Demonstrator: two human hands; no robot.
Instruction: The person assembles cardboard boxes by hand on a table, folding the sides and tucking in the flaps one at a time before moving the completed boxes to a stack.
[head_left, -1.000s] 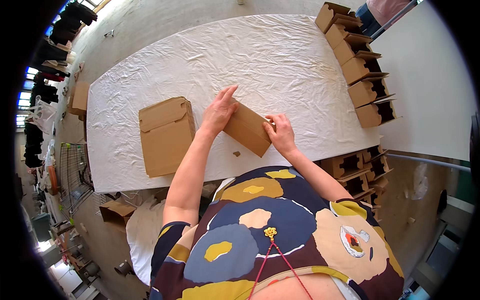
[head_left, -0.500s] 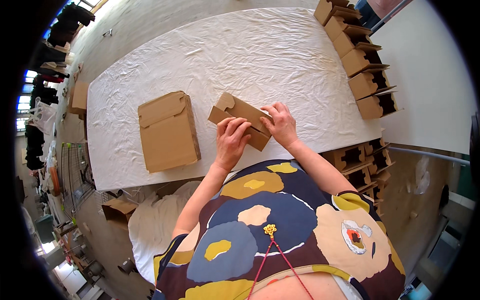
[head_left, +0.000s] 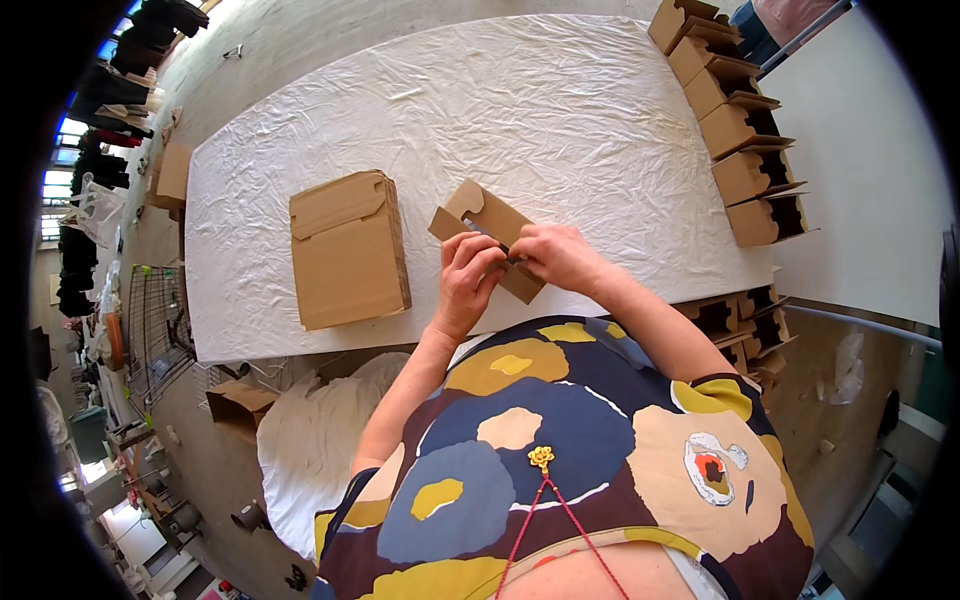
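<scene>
A small brown cardboard box [head_left: 499,213] sits on the white cloth in front of me, turned at a slant. Along its top runs a gap between the panels, with something dark and bluish showing in it. My left hand [head_left: 466,278] grips the near side, its fingers curled over the edge. At the gap, my right hand [head_left: 556,256] is closed in a pinch; its fingertips hide what exactly it grasps, which looks like the box's edge. Left of the box lies a stack of flat, folded cardboard boxes [head_left: 345,255], which neither hand touches.
White wrinkled cloth [head_left: 560,110] covers the table. Open cardboard boxes [head_left: 730,130] stand in a row along its right edge, and more boxes [head_left: 755,310] are piled below it. A wire rack [head_left: 155,325] and an open carton [head_left: 240,408] are at the left.
My right hand has moved from the box's far right edge to the gap in its top, fingers now pinched. The left hand keeps its hold. The whole view has shifted slightly.
</scene>
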